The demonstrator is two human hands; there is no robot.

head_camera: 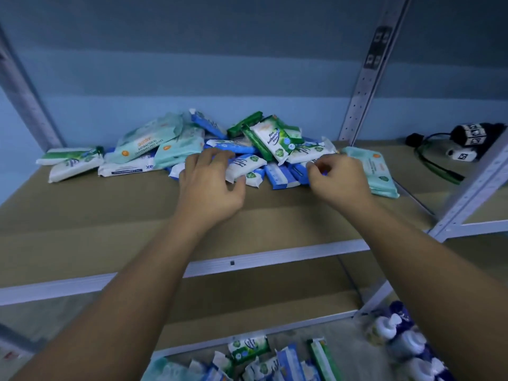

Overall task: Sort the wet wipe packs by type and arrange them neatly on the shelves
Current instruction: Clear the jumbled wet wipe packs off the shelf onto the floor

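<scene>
Head view: left hand point(211, 185) and right hand point(341, 180) at the pile of wet wipe packs point(269, 138).
I see the pile far-middle on the shelf point(110, 215). Left hand grips a white pack point(247, 166) at its near edge, thumb beneath. Right hand's fingers curl onto blue packs point(298, 171) — I cannot tell whether they pinch one.

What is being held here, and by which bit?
Left grip: white pack, by its left end. Right grip: curled at the edge of a blue pack; hold unclear.
</scene>
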